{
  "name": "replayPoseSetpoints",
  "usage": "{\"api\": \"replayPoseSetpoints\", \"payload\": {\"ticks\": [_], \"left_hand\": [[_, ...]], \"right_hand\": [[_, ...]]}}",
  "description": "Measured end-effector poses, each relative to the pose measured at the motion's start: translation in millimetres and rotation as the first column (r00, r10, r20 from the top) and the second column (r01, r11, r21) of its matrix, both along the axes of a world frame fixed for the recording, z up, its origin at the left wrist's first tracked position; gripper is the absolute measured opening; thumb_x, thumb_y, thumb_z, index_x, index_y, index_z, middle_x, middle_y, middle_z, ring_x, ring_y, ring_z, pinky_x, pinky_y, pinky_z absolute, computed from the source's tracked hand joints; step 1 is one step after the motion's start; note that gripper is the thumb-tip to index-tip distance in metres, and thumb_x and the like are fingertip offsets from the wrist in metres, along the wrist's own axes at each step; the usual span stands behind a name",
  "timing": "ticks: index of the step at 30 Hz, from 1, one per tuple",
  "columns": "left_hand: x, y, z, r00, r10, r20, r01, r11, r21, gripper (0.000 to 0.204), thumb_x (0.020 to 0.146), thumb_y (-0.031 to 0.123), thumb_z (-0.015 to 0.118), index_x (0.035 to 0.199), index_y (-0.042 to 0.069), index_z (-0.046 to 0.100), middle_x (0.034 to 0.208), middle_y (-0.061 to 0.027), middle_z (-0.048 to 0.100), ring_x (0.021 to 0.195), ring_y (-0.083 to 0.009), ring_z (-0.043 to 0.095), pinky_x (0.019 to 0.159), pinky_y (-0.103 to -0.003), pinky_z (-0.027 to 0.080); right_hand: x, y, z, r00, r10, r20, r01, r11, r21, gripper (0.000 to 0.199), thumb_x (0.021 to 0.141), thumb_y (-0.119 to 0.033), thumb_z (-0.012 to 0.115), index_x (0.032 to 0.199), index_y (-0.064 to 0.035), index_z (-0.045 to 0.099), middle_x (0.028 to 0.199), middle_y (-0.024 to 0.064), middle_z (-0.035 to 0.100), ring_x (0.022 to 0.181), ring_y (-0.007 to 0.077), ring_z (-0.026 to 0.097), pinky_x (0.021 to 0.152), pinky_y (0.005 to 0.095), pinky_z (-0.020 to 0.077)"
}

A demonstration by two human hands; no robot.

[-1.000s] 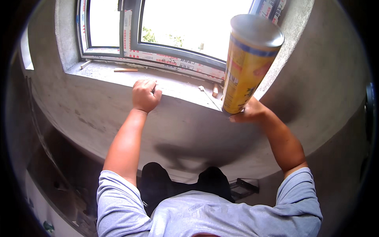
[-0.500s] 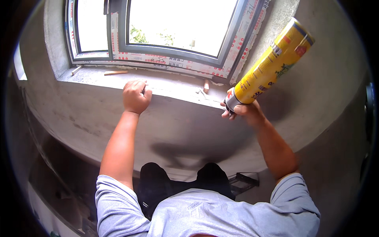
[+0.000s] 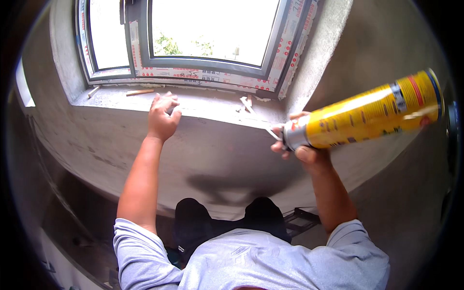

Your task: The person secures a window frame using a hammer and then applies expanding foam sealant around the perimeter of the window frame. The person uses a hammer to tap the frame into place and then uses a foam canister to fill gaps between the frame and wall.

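Can: a big yellow can lies almost on its side in the air at the right, in front of the wall — base up and out to the right, grey collar lower and to the left.
Right hand: here it is, the right hand wrapped round the collar end, thumb on the near side, fingers showing past the end; a firm hold on the can.
Straw: a thin white straw runs from the fingers up and left over the edge of the sill, a whitish lump at its far end.
Left hand: over on the other side, the left hand has its fingers loosely stretched and the thumb apart, nothing seen in its grasp; it is at the sill's front edge, whether touching I cannot tell.
Sill: along the pale sill, one wood strip lies beyond the left hand, a short stick sits at the left corner, and a small block is just beside the lump.
Window: behind it all, a grey window frame with red-and-white film along its border — bright glass, green leaves outside.
Below: grey shirt, dark trousers.
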State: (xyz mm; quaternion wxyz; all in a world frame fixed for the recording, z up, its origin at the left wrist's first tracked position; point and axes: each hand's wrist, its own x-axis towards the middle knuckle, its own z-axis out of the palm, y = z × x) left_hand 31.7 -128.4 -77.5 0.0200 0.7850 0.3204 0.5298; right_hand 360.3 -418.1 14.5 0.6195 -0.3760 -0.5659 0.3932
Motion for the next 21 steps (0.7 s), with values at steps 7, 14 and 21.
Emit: {"api": "replayPoseSetpoints", "payload": {"ticks": [7,14,21], "left_hand": [[21.0,-162.4,58.1,0.941,-0.331,0.067,0.336,0.936,-0.104,0.088,0.082,0.016,0.084,0.158,-0.004,0.045,0.149,-0.0263,0.06,0.146,-0.0411,0.054,0.124,-0.049,0.039],[-0.7,-149.3,54.2,0.967,-0.092,0.236,0.128,0.981,-0.144,0.045,0.089,0.011,0.081,0.131,0.006,0.065,0.117,-0.0175,0.072,0.11,-0.039,0.072,0.093,-0.045,0.057],[-56.2,-138.3,41.2,0.77,-0.251,0.587,0.505,0.802,-0.319,0.053,0.103,0.016,0.076,0.148,0.003,0.051,0.139,-0.0105,0.059,0.126,-0.0226,0.064,0.106,-0.038,0.058]], "right_hand": [[-101.1,87.2,1.9,0.982,0.174,0.075,-0.172,0.985,-0.031,0.044,0.085,-0.018,0.088,0.123,-0.006,0.068,0.1,0.0022,0.07,0.083,0.0108,0.065,0.071,0.0287,0.0547],[-193.7,123.4,-8.0,0.924,0.366,-0.114,-0.359,0.93,0.076,0.055,0.088,-0.029,0.089,0.128,-0.0004,0.065,0.117,0.0107,0.075,0.109,0.0188,0.072,0.098,0.0361,0.0579],[-213.9,118.1,9.9,0.845,0.117,0.522,-0.16,0.986,0.036,0.107,0.085,-0.057,0.083,0.158,0.0065,0.037,0.139,0.0351,0.062,0.129,0.0469,0.065,0.112,0.0478,0.0515]]}}
